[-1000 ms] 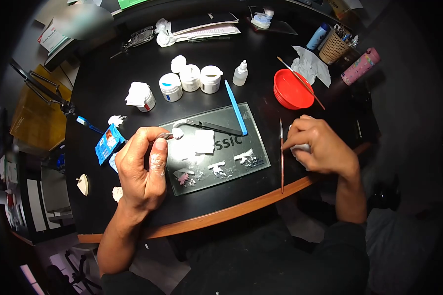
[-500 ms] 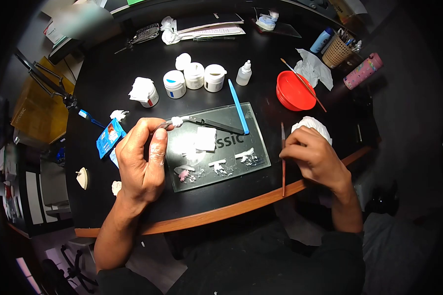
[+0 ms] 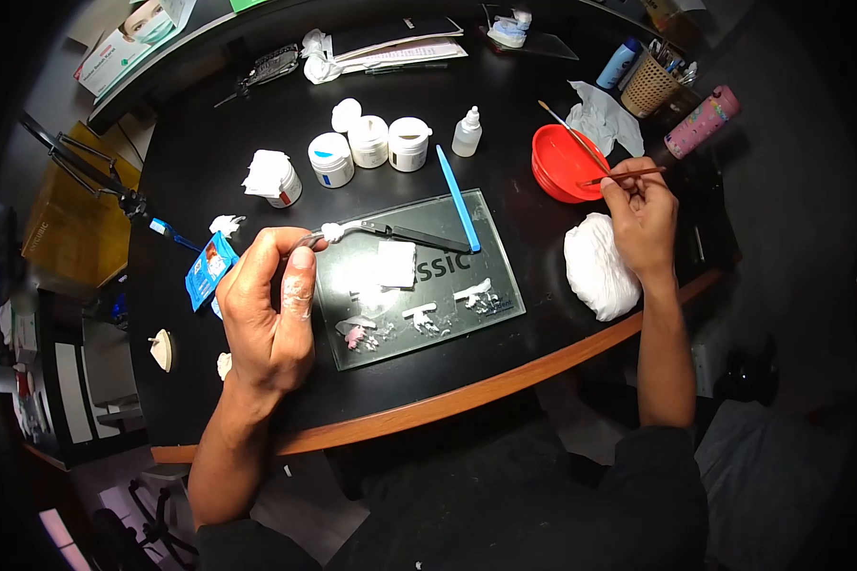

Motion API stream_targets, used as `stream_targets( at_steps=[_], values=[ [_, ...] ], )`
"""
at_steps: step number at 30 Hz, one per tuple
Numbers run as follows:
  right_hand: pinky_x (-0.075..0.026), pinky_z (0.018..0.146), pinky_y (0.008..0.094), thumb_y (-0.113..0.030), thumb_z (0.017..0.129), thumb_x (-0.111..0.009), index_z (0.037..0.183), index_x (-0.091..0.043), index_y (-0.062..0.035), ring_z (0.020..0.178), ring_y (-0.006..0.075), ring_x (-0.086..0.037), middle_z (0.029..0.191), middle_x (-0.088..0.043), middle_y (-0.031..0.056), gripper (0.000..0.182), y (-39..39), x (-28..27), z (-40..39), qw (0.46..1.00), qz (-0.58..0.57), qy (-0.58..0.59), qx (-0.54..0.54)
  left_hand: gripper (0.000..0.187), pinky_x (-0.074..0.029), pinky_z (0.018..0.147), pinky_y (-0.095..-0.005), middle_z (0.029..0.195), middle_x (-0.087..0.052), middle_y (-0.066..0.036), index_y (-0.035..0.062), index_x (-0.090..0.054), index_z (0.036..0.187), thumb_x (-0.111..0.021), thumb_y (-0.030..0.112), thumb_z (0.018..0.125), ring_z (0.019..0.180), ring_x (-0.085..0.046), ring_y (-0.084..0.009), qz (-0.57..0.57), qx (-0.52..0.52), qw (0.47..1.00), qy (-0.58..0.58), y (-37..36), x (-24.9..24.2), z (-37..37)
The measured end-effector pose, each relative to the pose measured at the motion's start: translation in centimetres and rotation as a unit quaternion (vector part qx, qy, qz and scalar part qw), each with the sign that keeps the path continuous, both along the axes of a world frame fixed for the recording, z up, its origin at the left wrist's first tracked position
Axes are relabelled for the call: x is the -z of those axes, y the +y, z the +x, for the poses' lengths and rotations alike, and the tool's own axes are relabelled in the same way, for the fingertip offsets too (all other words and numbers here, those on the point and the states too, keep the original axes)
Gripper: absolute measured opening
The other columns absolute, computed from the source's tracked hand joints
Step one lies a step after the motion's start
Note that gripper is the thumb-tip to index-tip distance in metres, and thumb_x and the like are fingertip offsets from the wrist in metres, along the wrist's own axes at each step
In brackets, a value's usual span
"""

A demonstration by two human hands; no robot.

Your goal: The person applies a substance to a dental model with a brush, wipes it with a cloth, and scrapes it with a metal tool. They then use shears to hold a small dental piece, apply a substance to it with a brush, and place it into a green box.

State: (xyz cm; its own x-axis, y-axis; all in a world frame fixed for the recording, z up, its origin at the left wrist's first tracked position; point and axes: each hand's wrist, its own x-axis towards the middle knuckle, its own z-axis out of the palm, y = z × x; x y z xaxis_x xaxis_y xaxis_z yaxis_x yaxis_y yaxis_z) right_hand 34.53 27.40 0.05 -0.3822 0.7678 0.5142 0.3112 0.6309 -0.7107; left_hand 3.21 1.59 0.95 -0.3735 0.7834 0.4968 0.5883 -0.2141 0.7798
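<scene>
— What are we gripping on the left?
— Our left hand (image 3: 269, 309) is pinching a small white piece (image 3: 332, 231), just above the glass slab (image 3: 490, 249).
— And the right?
— Our right hand (image 3: 641, 214) is clasping a thin brush (image 3: 628, 175), its tip reaching over the red bowl (image 3: 564, 164).

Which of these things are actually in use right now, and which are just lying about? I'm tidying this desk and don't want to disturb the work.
In use:
left hand holding a small white piece
right hand holding a thin brush at the red bowl
glass slab with white dabs

Lying about:
white jars
dropper bottle
blue spatula
white wad
blue packet
pen basket
</scene>
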Motion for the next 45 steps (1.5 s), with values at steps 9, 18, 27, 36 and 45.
stream_targets(
  at_steps=[9,18,27,36,45],
  values=[
    [-0.034,0.058,0.0197,0.004,0.094,-0.062,0.1,-0.057,0.0002,0.066,0.0035,-0.045,0.083,-0.062,0.0045,0.008,-6.9,-1.0,4.9,0.988,0.087,0.116,0.057,0.015,-0.037,0.058,-0.0264,0.074,-0.058,-0.005,-0.0051,-0.067,0.098,-0.057,0.006,0.1,0.063,-0.048,-0.0098,-0.006,-0.009,1.0,0.016,0.1,-0.2,0.2],
    [-0.03,0.054,0.0236,-0.005,0.098,-0.053,0.081,-0.047,-0.0046,0.058,0.0073,-0.039,0.066,-0.048,0.0027,0.018,-8.7,-1.2,6.4,0.992,0.109,0.049,0.041,0.014,-0.037,0.057,-0.0267,0.071,-0.055,-0.003,-0.0035,-0.068,0.097,-0.059,0.007,0.099,0.062,-0.047,-0.0094,0.018,-0.024,0.998,0.056,0.0,-0.7,-0.5],
    [-0.051,0.075,0.0349,-0.008,0.091,-0.055,0.108,-0.068,0.0076,0.081,0.0268,-0.064,0.093,-0.069,0.0189,0.026,-10.9,-4.0,-4.0,0.96,0.225,-0.048,-0.159,0.014,-0.034,0.055,-0.0279,0.065,-0.051,-0.002,-0.0019,-0.067,0.094,-0.058,0.009,0.092,0.058,-0.045,-0.0101,-0.024,-0.02,0.999,0.044,-0.3,-0.5,-1.2],
    [-0.044,0.063,0.0258,-0.015,0.099,-0.049,0.115,-0.066,0.0077,0.082,0.017,-0.059,0.098,-0.067,0.0186,0.033,-15.0,2.1,-3.8,0.983,0.001,0.094,-0.156,0.026,-0.044,0.059,-0.0384,0.072,-0.057,-0.018,-0.0034,-0.064,0.092,-0.054,0.021,0.09,0.062,-0.058,-0.0336,-0.072,0.037,0.995,0.059,-0.4,-0.6,-1.2],
    [-0.046,0.067,0.0247,-0.013,0.1,-0.045,0.12,-0.064,0.0092,0.091,0.0166,-0.061,0.106,-0.067,0.0194,0.035,-14.3,2.3,-5.3,0.978,-0.026,0.113,-0.176,0.02,-0.047,0.057,-0.04,0.073,-0.064,-0.016,-0.0015,-0.068,0.095,-0.057,0.014,0.088,0.061,-0.062,-0.0337,-0.067,0.002,0.994,0.081,-0.3,-0.3,-0.9]
  ],
)
